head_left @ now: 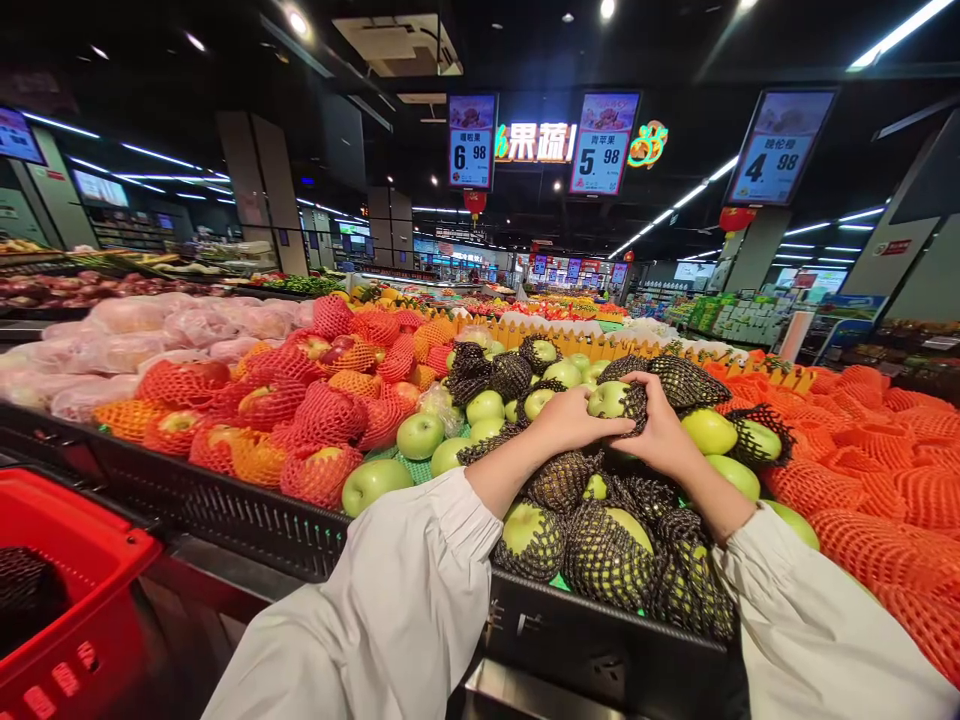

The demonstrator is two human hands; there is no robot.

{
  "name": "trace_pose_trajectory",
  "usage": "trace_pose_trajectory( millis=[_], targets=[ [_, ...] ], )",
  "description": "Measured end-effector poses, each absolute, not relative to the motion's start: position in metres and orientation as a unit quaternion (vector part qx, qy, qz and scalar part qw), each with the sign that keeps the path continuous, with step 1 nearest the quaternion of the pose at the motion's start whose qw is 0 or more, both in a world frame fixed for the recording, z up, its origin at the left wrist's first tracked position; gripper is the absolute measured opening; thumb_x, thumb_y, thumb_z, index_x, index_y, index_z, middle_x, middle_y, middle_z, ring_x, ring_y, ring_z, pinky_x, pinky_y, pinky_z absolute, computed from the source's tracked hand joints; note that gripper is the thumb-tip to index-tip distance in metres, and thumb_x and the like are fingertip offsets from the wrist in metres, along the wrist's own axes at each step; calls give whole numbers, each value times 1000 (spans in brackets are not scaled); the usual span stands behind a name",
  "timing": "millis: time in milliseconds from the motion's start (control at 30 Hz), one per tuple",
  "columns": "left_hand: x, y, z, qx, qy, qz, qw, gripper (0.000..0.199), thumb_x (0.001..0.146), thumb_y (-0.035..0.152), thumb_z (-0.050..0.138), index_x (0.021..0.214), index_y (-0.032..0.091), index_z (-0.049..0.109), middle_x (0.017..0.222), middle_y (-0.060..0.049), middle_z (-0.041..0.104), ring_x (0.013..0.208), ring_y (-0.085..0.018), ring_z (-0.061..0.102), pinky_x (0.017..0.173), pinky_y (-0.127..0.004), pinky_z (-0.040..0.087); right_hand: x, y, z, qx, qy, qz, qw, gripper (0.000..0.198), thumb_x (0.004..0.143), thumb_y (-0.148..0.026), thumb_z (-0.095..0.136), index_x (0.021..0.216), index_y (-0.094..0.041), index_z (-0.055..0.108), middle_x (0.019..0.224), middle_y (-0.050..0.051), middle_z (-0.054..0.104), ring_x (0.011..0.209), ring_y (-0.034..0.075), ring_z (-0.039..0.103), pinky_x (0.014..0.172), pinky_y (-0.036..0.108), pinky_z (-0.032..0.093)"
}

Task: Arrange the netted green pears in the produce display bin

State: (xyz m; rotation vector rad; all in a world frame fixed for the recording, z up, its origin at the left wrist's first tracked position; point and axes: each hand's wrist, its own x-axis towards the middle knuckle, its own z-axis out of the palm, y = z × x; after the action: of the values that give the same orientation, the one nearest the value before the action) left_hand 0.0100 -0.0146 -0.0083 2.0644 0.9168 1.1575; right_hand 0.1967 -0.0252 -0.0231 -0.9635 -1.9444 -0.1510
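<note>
Spanning the view, a black produce bin point(225, 510) holds red-netted apples point(300, 405) left, orange nets point(885, 470) right, and black-netted green apples point(592, 540) centre. Red basket point(67, 590) sits lower left. Left hand point(574, 420) and right hand point(660, 430) both clasp one green apple point(609, 400) atop the centre pile, fingers curled on its black net point(636, 404).

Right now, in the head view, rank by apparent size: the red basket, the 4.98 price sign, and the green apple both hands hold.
1. red basket, though nearness inflates it
2. 4.98 price sign
3. green apple
</note>
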Motion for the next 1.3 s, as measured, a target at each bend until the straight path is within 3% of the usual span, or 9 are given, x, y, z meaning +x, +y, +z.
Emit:
trace_pose_trajectory(
  millis=[200, 333, 467, 600, 733, 900, 1067, 1200, 1300],
  targets=[
    [9, -13, -11, 801, 414, 407, 146, 46, 59, 50, 80, 88, 20, 61, 90, -12, 68, 87, -35, 64, 74, -37, 47, 199, -22, -27, -383, -822, -54, 418, 100, 60, -37, 81, 144, -21, 28, 137, 17, 42, 129, 34, 46, 112, 48, 38],
    [7, -8, -14, 830, 401, 368, 123, 46, 53, 48, 82, 81, 21, 57, 86, -12, 66, 82, -34, 64, 72, -37, 48, 202, -21, -29, -379, -850, -50, 362, 116, 62, -41, 84, 157, -22, 20, 150, 18, 38, 138, 35, 42, 116, 51, 33],
    [6, -3, -17, 848, 385, 337, 138, 46, 51, 46, 84, 82, 20, 63, 86, -11, 68, 82, -33, 65, 71, -35, 49, 203, -21, -29, -418, -858, -12, 299, 107, 62, -38, 85, 155, -21, 35, 148, 16, 48, 135, 36, 48, 115, 51, 36],
    [2, -1, -13, 875, 342, 306, 153, 55, 63, 49, 80, 106, 16, 70, 102, -13, 72, 90, -32, 67, 78, -35, 50, 200, -22, -28, -457, -836, -31, 303, 95, 61, -28, 80, 149, -18, 45, 134, 14, 57, 123, 34, 56, 107, 49, 43],
    [-15, 1, 6, 853, 333, 361, 178, 68, 79, 56, 68, 133, 15, 59, 133, -13, 63, 112, -26, 63, 95, -32, 48, 197, -25, -26, -501, -808, -56, 306, 91, 65, -33, 76, 149, -19, 46, 130, 12, 54, 119, 33, 56, 106, 49, 44],
    [-49, 10, 27, 648, 623, 437, -39, 53, 91, 38, 53, 133, 7, 59, 143, -22, 51, 133, -37, 45, 109, -46, 38, 199, -26, -25, -515, -816, 1, 262, 95, 66, -53, 73, 148, -12, 46, 133, 16, 51, 126, 33, 51, 112, 46, 38],
    [-71, 32, 27, 568, 778, 262, 61, 61, 92, 38, 50, 144, 6, 52, 160, -26, 27, 141, -43, 38, 110, -53, 36, 197, -30, -23, -519, -816, 20, 254, 98, 71, -72, 64, 147, -13, 45, 135, 16, 49, 126, 33, 51, 113, 46, 36],
    [-73, 41, 24, 615, 754, 198, 114, 59, 88, 33, 55, 141, 8, 56, 151, -28, 42, 132, -42, 52, 103, -51, 44, 193, -33, -21, -550, -793, 12, 261, 83, 75, -78, 55, 129, -14, 61, 124, 15, 56, 117, 32, 55, 110, 47, 38],
    [-71, 39, 25, 632, 740, 199, 113, 53, 92, 35, 50, 137, 9, 60, 144, -24, 53, 134, -40, 51, 108, -54, 39, 193, -32, -22, -567, -781, -1, 261, 77, 73, -78, 57, 114, -14, 67, 113, 15, 59, 110, 32, 58, 106, 47, 41]
  ],
)
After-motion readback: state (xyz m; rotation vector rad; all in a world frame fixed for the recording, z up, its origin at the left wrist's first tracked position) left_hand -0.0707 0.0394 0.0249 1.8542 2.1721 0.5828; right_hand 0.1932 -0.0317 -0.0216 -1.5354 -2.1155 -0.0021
